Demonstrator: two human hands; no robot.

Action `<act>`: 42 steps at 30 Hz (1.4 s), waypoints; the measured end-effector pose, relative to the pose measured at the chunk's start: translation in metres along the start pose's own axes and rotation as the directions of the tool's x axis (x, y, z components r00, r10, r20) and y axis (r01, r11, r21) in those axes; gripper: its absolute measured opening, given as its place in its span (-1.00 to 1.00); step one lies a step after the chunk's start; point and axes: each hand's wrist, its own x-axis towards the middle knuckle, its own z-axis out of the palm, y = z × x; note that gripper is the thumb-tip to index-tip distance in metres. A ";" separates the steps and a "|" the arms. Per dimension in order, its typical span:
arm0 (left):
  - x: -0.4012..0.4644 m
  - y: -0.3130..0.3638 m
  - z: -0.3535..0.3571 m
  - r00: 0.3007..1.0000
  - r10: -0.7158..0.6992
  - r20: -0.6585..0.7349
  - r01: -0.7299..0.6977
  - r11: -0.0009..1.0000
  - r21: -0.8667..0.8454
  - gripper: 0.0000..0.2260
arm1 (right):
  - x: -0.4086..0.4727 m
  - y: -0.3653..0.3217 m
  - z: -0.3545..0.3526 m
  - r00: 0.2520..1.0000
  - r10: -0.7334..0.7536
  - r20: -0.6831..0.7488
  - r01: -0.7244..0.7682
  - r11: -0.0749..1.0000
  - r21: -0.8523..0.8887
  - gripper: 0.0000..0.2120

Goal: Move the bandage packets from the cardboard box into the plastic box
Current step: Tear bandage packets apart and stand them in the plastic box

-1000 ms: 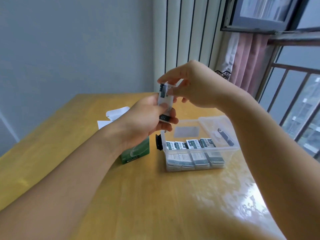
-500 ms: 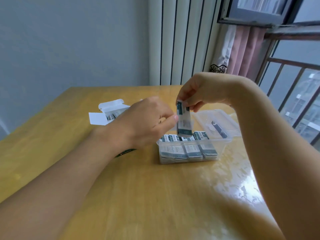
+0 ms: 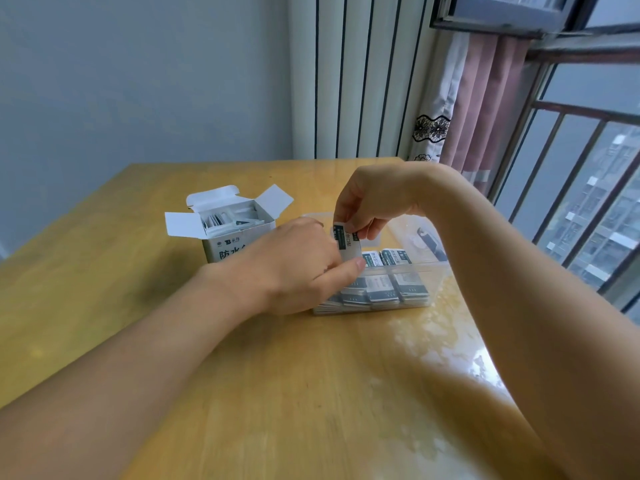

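We see the right hand [image 3: 372, 202] above the clear rectangular plastic box [image 3: 426, 271], pinching the top edge of one small white-and-dark-green bandage packet [image 3: 347, 244] between thumb and fingers. The packet stands upright over the left part of the plastic box, its lower end near the stored packets.

The left hand [image 3: 298, 268] reaches in from the left with fingers curled; its thumb tip touches the lower edge of the same packet. Whether the other left fingers hold the packet or press the rows below, we cannot tell, since the hand hides them.

Inside the plastic box we see rows of white-and-dark-green bandage packets [image 3: 391, 282] packed side by side along the near wall. A dark object [image 3: 429, 244] lies in the far right part of the box; we cannot tell what it is.

The white-and-grey cardboard box [image 3: 239, 244] with printed characters stands on the yellow wooden table [image 3: 277, 393], just left of the plastic box, partly behind the left hand. Its top flaps are open and more white packets [image 3: 225, 220] show inside.

Background: grey wall [image 3: 138, 81], white panel with dark vertical stripes [image 3: 356, 81], pink curtain [image 3: 485, 105], window with metal bars [image 3: 588, 168] at right.
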 end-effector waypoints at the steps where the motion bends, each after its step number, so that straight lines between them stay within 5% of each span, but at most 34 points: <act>1: 0.001 -0.001 0.000 1.000 -0.001 -0.005 0.001 1.000 0.002 -0.38 | 0.000 0.000 0.000 1.000 0.002 0.004 -0.002 1.000 0.007 -0.80; 20: 0.001 -0.003 -0.003 1.000 0.006 -0.017 -0.005 0.999 0.036 -0.38 | 0.004 -0.009 0.010 0.997 0.065 0.050 -0.058 0.990 -0.125 -0.85; 30: -0.004 0.001 -0.011 1.000 0.012 0.016 -0.011 1.000 -0.011 -0.34 | 0.007 -0.020 0.024 0.999 0.044 -0.001 -0.040 0.897 -0.441 -0.74; 37: -0.007 0.006 -0.024 0.998 -0.066 0.009 0.066 0.968 -0.243 -0.44 | 0.010 -0.018 0.030 0.996 0.053 0.069 -0.012 0.872 -0.490 -0.77; 42: -0.012 0.000 -0.057 0.968 -0.152 -0.199 0.060 0.912 -0.405 -0.60 | 0.003 -0.017 0.015 0.997 0.026 0.076 0.014 0.876 -0.482 -0.71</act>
